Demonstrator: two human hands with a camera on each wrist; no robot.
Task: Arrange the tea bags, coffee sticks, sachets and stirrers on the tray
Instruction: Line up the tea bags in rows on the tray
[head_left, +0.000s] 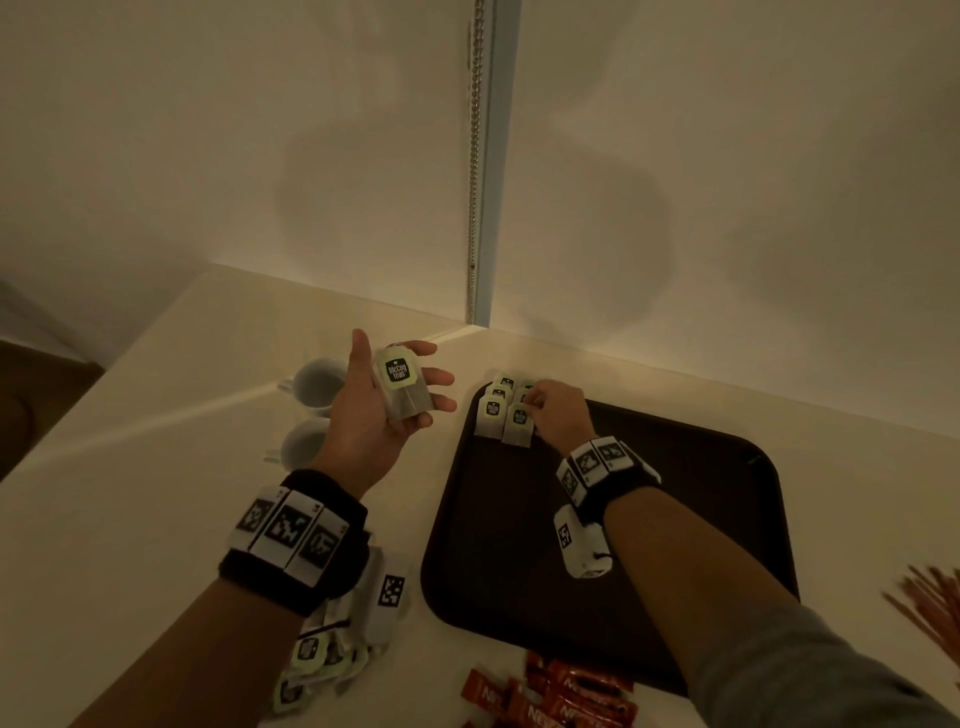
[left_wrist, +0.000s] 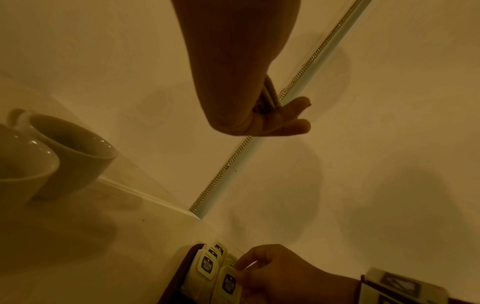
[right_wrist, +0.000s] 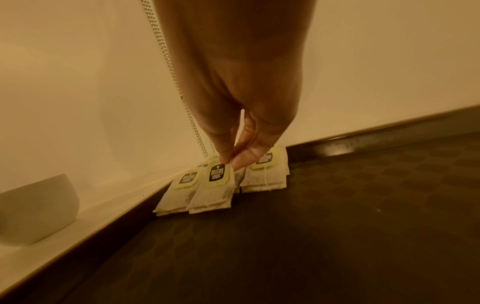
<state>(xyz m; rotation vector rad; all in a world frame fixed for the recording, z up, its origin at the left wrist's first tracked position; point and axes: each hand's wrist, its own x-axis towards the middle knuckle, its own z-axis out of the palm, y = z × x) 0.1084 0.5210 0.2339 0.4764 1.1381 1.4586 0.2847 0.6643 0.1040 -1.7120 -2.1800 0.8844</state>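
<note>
A dark brown tray (head_left: 675, 519) lies on the pale counter against the wall. Several tea bags with green tags (head_left: 491, 415) lie in overlapping rows in its far left corner. My right hand (head_left: 530, 397) reaches into that corner and pinches the top of one tea bag's tag (right_wrist: 218, 174) between thumb and forefinger; the bag (right_wrist: 213, 195) lies on the tray (right_wrist: 337, 226). My left hand (head_left: 370, 379) hovers palm up left of the tray. A small stack of tea bags (head_left: 402, 384) rests on its straight fingers, the thumb standing clear.
Two white cups (head_left: 317, 384) (head_left: 304, 441) stand left of the tray, below my left hand. More loose tea bags (head_left: 322, 660) lie near the counter's front under my left wrist. Red coffee sticks (head_left: 561, 696) lie in front of the tray, wooden stirrers (head_left: 930, 603) at its right. A bead chain (head_left: 474, 156) hangs on the wall.
</note>
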